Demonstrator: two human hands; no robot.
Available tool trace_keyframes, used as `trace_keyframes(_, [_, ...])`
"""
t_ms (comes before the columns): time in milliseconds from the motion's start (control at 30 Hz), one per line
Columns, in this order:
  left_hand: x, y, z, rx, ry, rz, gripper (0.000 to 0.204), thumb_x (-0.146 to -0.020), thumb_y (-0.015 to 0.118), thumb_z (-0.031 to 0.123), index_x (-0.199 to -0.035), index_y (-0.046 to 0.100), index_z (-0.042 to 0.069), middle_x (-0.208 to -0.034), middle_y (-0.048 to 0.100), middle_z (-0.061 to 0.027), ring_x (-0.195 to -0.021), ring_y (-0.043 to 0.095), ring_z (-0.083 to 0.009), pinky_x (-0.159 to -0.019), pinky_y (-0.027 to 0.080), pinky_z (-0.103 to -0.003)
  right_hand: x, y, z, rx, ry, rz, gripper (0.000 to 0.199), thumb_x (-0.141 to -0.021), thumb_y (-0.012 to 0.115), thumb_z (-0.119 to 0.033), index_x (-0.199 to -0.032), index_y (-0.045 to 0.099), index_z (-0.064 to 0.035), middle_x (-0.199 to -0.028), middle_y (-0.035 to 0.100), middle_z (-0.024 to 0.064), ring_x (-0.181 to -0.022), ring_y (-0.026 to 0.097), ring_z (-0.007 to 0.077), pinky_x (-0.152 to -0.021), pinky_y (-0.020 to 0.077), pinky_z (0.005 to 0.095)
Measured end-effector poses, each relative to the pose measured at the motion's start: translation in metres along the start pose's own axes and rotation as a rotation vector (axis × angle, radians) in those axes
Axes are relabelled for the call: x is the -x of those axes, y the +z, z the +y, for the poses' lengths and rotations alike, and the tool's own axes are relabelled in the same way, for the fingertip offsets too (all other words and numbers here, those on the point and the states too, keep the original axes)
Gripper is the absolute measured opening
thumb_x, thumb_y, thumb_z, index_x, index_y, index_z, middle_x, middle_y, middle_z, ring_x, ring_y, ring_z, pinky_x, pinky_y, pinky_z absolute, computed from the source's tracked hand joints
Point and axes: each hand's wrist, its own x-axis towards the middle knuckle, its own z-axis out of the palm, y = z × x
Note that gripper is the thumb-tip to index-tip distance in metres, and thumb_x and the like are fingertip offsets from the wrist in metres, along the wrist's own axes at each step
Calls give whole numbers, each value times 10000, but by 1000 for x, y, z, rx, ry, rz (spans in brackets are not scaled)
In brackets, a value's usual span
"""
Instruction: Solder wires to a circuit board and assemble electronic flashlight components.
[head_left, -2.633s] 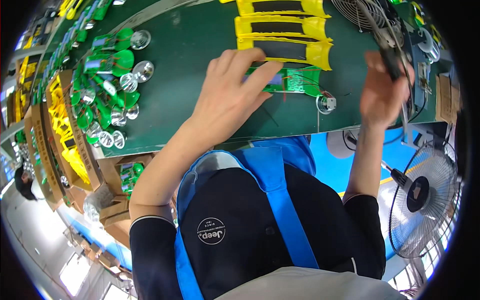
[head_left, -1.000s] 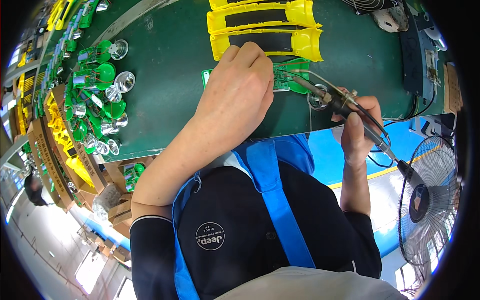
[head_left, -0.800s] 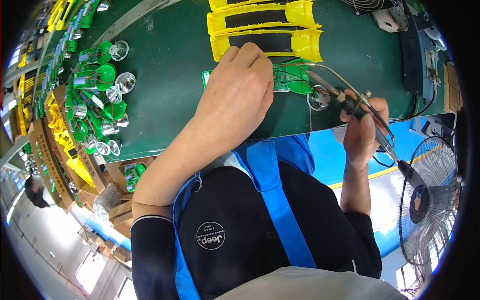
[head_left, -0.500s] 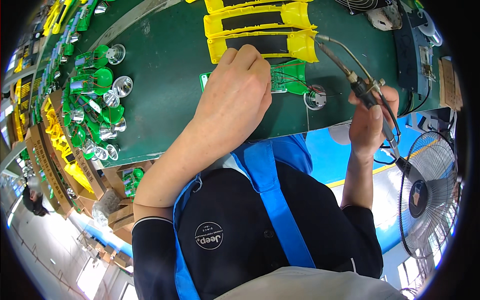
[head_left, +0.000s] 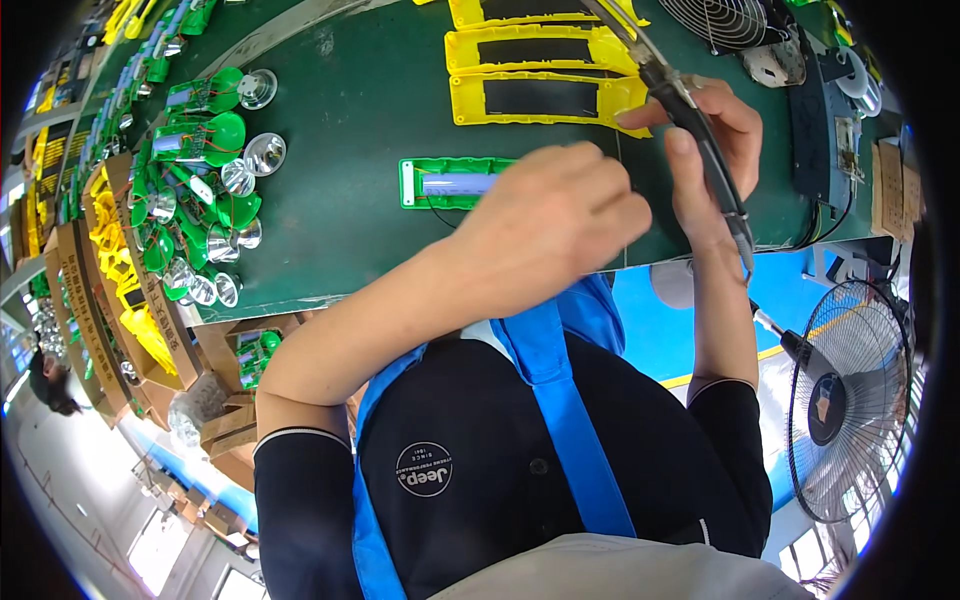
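Note:
My left hand, slightly blurred, curls closed over the right end of a green flashlight housing. What its fingers grip is hidden beneath it. A pale purple cylindrical battery lies along the housing, and a thin dark wire loops out at its lower edge. My right hand is closed around the dark handle of a soldering iron, with a thin metal tube along its front. The iron points up and left, over the right ends of several yellow shells lined with black strips.
Green housings with shiny reflectors crowd the bench's left side, beside cardboard boxes of yellow parts. A dark box-shaped device and a round metal grille occupy the back right. A standing fan is at right.
The green housing now shows its battery side instead of the circuit board and wires. My left hand has moved right and lower. The soldering iron has moved up and left.

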Motion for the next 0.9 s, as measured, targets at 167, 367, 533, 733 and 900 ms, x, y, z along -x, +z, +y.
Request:
trace_keyframes(167, [14,-25,-19,512,-659,297,77,-773,608,16,-844,594,-9,-689,564,-31,-575,478,-65,-515,379,-210,-11,4,18,243,-209,-226,303,-846,600,-65,-1108,454,-17,-934,614,155,-894,568,255,-791,457,353])
trace_keyframes(367, [16,-38,-36,547,-809,174,45,-778,599,18,-815,605,-7,-670,547,-19,-578,467,-65,-523,383,-219,23,-12,-2,125,5,-144,300,-854,617,-138,-1071,458,-5,-913,625,157,-891,564,234,-803,453,357])
trace_keyframes(533, [8,-38,-60,64,-397,68,44,-742,631,29,-778,610,15,-783,554,-57,-746,537,-199,-655,433,-306,19,-26,-17,-127,512,90,256,-865,572,-209,-967,477,5,-764,567,120,-674,549,162,-668,452,280])
trace_keyframes(733, [-1,-37,-70,-136,-222,-156,82,-741,628,59,-766,551,56,-886,478,-62,-886,475,-258,-738,375,-354,2,-30,-13,-299,793,-17,237,-845,556,-217,-899,498,6,-648,534,74,-562,507,118,-521,409,223])
trace_keyframes(900, [-2,-37,-71,-137,-228,-194,78,-750,621,70,-772,547,73,-890,480,-48,-885,478,-240,-743,356,-353,-3,-29,-12,-203,847,-80,251,-831,573,-236,-883,507,1,-623,547,65,-504,503,100,-473,397,199])
